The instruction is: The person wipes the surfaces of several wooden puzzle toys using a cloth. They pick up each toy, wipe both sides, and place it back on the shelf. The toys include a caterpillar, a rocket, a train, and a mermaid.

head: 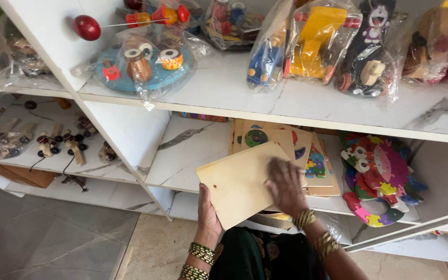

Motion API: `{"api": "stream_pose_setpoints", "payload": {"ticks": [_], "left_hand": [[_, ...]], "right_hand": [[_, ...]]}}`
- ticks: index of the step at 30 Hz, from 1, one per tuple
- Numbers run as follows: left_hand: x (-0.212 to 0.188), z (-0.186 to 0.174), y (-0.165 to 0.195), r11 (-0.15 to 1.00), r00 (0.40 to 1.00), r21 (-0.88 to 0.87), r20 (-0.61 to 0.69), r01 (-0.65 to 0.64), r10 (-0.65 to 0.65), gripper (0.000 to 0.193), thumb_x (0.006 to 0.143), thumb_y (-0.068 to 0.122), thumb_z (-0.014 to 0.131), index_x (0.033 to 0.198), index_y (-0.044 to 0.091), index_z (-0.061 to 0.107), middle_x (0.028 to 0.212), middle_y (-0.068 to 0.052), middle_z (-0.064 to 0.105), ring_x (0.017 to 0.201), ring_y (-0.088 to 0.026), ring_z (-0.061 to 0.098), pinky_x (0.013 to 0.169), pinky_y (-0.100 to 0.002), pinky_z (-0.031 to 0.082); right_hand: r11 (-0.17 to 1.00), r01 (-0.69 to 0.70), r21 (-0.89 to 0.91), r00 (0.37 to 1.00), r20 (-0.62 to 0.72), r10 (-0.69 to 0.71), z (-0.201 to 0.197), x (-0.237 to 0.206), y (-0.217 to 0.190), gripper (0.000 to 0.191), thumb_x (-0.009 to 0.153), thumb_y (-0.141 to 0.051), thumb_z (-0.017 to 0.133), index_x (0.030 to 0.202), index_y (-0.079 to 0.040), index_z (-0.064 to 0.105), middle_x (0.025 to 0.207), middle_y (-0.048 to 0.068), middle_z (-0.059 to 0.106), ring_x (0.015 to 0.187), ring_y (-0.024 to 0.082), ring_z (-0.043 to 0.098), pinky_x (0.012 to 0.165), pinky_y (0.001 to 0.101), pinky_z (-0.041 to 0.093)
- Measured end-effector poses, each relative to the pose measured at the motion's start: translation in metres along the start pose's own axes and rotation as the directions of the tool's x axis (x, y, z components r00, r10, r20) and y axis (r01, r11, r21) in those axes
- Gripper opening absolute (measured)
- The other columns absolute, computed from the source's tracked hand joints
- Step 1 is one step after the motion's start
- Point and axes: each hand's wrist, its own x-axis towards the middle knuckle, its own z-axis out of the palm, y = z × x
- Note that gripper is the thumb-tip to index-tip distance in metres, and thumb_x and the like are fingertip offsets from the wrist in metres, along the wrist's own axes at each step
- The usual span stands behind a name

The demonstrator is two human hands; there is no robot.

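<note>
Your left hand (208,212) grips the plain pale wooden rectangular board (242,181) from below while your right hand (285,186) lies flat, fingers spread, at its three o'clock edge, apparently wiping it.

White marble-patterned shelves (307,103) with grey veining fill the view, split by a slanting white upright (105,111). The upper shelf bears plastic-wrapped wooden toys (317,41); the lower shelf (193,155) carries stacked puzzles beside a colourful round jigsaw toy (379,179). Below lies a floor of glossy grey and beige tiles (53,243). The light is soft and even.
</note>
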Motion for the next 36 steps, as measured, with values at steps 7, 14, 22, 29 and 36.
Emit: {"api": "stream_pose_setpoints", "payload": {"ticks": [7, 14, 22, 29, 36], "left_hand": [[0.004, -0.006, 0.001, 0.994, 0.995, -0.096, -0.086, 0.051, -0.059, 0.085, 0.091, 0.074, 0.030, 0.155, 0.018, 0.035, 0.148, -0.007, 0.052, 0.135, -0.026, 0.050, 0.109, -0.044, 0.044], [0.001, 0.002, 0.001, 0.999, 1.000, 0.048, -0.015, -0.016, 0.017, 0.072, 0.088, 0.034, 0.066, 0.153, 0.017, 0.038, 0.139, -0.007, 0.056, 0.126, -0.025, 0.056, 0.101, -0.044, 0.052], [-0.004, 0.016, 0.007, 0.991, 0.995, 0.119, -0.061, -0.069, 0.077, 0.060, 0.092, 0.016, 0.067, 0.147, 0.011, 0.046, 0.131, -0.008, 0.062, 0.118, -0.021, 0.062, 0.096, -0.038, 0.055], [0.001, 0.010, 0.000, 0.991, 0.987, 0.102, -0.132, -0.081, 0.094, 0.054, 0.094, 0.015, 0.064, 0.145, 0.010, 0.047, 0.132, -0.008, 0.061, 0.119, -0.022, 0.061, 0.097, -0.039, 0.053], [0.008, 0.005, -0.014, 0.991, 0.981, 0.086, -0.159, -0.102, 0.114, 0.070, 0.092, 0.008, 0.061, 0.154, 0.018, 0.032, 0.140, -0.009, 0.056, 0.126, -0.025, 0.057, 0.103, -0.041, 0.051]], "right_hand": [[0.884, 0.219, 0.412, 0.944, 0.141, -0.299, 0.022, 0.032, -0.102, 0.081, 0.106, -0.058, 0.014, 0.159, -0.002, 0.036, 0.169, 0.023, 0.025, 0.160, 0.041, 0.010, 0.126, 0.0592, -0.001], [0.972, 0.085, 0.217, 0.943, 0.299, -0.149, 0.037, 0.096, -0.091, 0.076, 0.104, -0.060, 0.021, 0.160, -0.009, 0.035, 0.169, 0.015, 0.019, 0.156, 0.036, 0.007, 0.125, 0.0524, 0.002], [0.978, 0.029, -0.207, 0.998, 0.068, -0.015, 0.028, 0.094, 0.042, 0.062, 0.107, -0.044, 0.028, 0.158, -0.010, 0.038, 0.166, 0.026, 0.021, 0.154, 0.034, 0.016, 0.123, 0.0517, 0.014], [0.973, -0.227, -0.033, 0.963, 0.143, 0.229, -0.018, -0.013, 0.027, 0.078, 0.104, -0.057, 0.032, 0.158, 0.000, 0.030, 0.168, 0.021, 0.018, 0.158, 0.034, 0.011, 0.127, 0.0482, 0.010], [0.950, 0.113, 0.292, 0.932, 0.300, -0.203, -0.032, -0.044, -0.142, 0.079, 0.083, -0.020, 0.074, 0.153, -0.008, 0.038, 0.159, 0.023, 0.031, 0.151, 0.043, 0.021, 0.121, 0.0608, 0.011]]}}
